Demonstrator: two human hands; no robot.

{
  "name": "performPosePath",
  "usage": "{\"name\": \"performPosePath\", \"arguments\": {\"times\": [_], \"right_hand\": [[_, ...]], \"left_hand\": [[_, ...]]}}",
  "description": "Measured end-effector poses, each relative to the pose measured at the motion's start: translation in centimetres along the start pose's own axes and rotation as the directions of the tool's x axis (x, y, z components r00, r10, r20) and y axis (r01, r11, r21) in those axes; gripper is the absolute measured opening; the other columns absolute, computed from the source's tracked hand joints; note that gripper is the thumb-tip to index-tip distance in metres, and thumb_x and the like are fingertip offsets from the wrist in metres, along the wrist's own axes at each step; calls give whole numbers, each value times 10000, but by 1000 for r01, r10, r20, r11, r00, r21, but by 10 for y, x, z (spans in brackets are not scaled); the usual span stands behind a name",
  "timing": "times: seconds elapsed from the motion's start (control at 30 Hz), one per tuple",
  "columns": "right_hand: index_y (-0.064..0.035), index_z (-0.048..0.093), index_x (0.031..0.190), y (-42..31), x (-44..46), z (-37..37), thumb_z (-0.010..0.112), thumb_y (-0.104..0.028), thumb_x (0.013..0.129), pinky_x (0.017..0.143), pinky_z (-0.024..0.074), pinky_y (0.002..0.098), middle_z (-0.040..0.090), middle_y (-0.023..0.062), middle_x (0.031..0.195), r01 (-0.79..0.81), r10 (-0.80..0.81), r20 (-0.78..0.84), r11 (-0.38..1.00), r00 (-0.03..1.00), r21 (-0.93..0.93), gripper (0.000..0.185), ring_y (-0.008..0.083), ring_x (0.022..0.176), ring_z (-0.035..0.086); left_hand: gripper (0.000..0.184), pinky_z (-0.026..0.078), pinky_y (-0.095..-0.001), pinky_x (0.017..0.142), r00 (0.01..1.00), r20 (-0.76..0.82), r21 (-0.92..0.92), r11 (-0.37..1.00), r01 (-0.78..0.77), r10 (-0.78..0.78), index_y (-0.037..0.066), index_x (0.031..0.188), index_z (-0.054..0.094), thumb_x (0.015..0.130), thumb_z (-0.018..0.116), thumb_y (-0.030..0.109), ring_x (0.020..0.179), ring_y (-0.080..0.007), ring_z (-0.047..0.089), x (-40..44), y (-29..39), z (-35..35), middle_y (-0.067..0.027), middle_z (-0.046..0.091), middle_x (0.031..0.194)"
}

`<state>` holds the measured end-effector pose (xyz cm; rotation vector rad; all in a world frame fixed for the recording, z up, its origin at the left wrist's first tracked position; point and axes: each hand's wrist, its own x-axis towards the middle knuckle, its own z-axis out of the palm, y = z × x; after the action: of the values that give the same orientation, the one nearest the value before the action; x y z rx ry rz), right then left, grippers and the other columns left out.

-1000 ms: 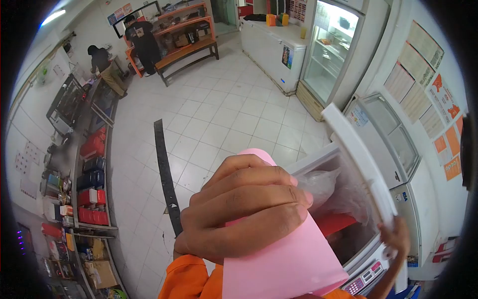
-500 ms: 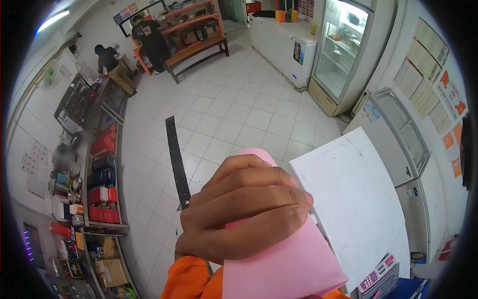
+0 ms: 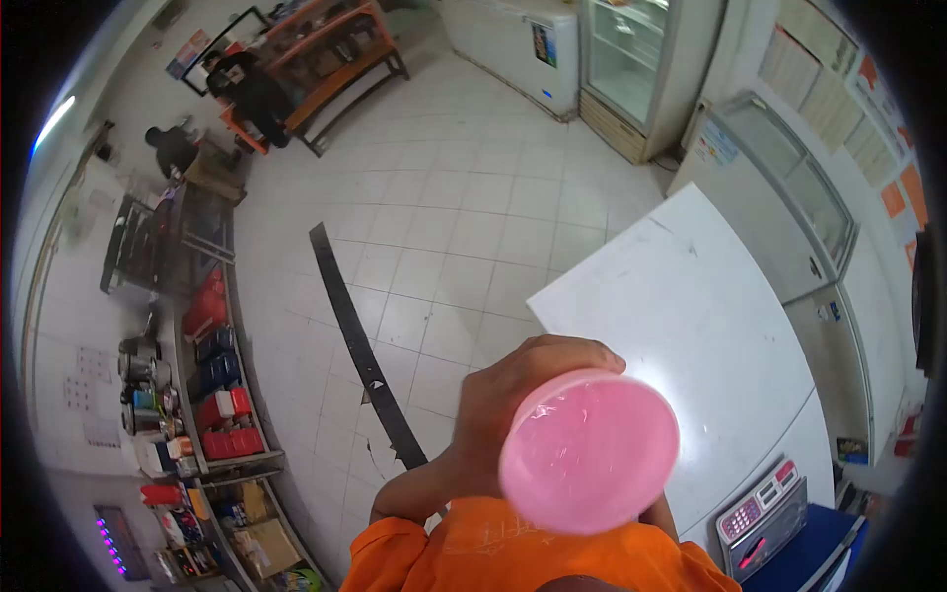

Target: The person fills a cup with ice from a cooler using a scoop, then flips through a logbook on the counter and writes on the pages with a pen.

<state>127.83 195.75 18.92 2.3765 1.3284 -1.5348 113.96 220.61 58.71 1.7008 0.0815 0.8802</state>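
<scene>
A pink plastic cup (image 3: 592, 454) is close below the camera, with its round mouth turned up and its shiny inside showing. My left hand (image 3: 528, 395) is wrapped around the cup's left and far side, its fingers partly hidden behind the rim. Only a bit of my right arm or hand (image 3: 660, 515) shows under the cup's lower right edge. Its fingers are hidden. Behind the cup, the orange shirt (image 3: 473, 553) I wear fills the bottom of the view.
A white tabletop (image 3: 671, 296) lies to the right, with a scale (image 3: 760, 513) near its front. Shelves (image 3: 232, 459) with boxes run along the left wall. A black strip (image 3: 355, 331) crosses the tiled floor. Two people (image 3: 252, 94) stand far left; freezers (image 3: 513, 54) line the back and right.
The cup has come down and turned, so its open mouth now faces the camera. My left hand has moved down and right with it. The view has tilted downward.
</scene>
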Motion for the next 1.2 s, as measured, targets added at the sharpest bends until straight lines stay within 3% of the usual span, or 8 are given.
{"name": "performPosePath", "arguments": {"times": [0.07, 0.17, 0.27, 0.37, 0.53, 1.03, 1.13, 1.2], "right_hand": [[-54, 522, 1421, -59, -84, -83, 726, -346, 898, 1012, 507, 451, 658, 212, 1285, 238, 50, -392, 723, 919, 649, 632, 358, 1180, 645], [-68, 482, 1440, -73, -109, -116, 839, -231, 797, 1034, 489, 412, 562, 162, 1419, 523, 14, -686, 636, 727, 568, 753, 302, 1259, 586], [-55, 543, 1362, -60, -81, -110, 882, -229, 746, 988, 508, 373, 613, 158, 1333, 567, 119, -776, 615, 620, 548, 725, 286, 1191, 623], [-43, 617, 1264, -43, -60, -106, 893, -199, 732, 918, 534, 356, 695, 142, 1178, 502, 274, -760, 613, 589, 610, 620, 267, 1085, 681], [-9, 628, 1257, -22, -7, -96, 902, -198, 738, 870, 533, 331, 713, 99, 1089, 540, 521, -817, 626, 247, 563, 616, 181, 979, 671], [32, 504, 1364, 15, 111, -57, 841, -158, 845, 993, 507, 387, 613, 156, 1279, 587, 839, -541, 467, -57, 662, 647, 235, 1160, 596], [33, 368, 1461, -14, 127, -39, 818, -176, 860, 1004, 485, 390, 519, 177, 1351, 461, 844, -468, 535, -262, 708, 779, 233, 1137, 593], [-28, 375, 1424, -42, 145, -46, 817, -252, 856, 750, 554, 393, 516, 213, 1252, 290, 893, 9, 137, -449, 947, 754, 273, 900, 612]], "left_hand": [[645, 575, -356, 848, 990, 142, 1, 1000, 22, -22, 77, 1199, 595, 658, 920, 212, 1039, -251, 686, -1, -44, 22, -84, 685, 1159], [709, 527, -430, 937, 960, 239, 49, 989, 138, -146, 129, 1197, 606, 576, 935, 226, 1117, -281, 640, -10, -110, 69, -74, 638, 1243], [712, 510, -465, 953, 940, 325, 242, 970, 26, -106, 129, 1201, 605, 569, 920, 223, 1114, -332, 640, -33, -184, 111, -97, 575, 1338], [706, 478, -486, 1001, 868, 365, 80, 941, 330, -336, 120, 1222, 604, 596, 907, 246, 1201, -372, 592, -55, -232, 139, -134, 516, 1413], [864, 487, -444, 1035, 849, 429, 186, 950, 252, -309, 103, 1497, 409, 769, 853, 246, 1308, -343, 523, -48, -266, 114, -196, 383, 1524], [501, 515, -375, 911, 792, 239, 355, 810, 467, -562, 135, 1327, 544, 874, 757, 155, 1071, -231, 644, 63, -356, -253, -102, 506, 1402], [435, 518, -369, 908, 793, 204, 325, 804, 499, -574, 122, 1285, 578, 885, 750, 136, 1062, -214, 648, 103, -365, -310, -94, 566, 1329], [355, 519, -363, 909, 793, 189, 274, 807, 523, -579, 92, 1229, 619, 897, 741, 126, 1053, -196, 650, 136, -376, -343, -86, 619, 1259]]}}
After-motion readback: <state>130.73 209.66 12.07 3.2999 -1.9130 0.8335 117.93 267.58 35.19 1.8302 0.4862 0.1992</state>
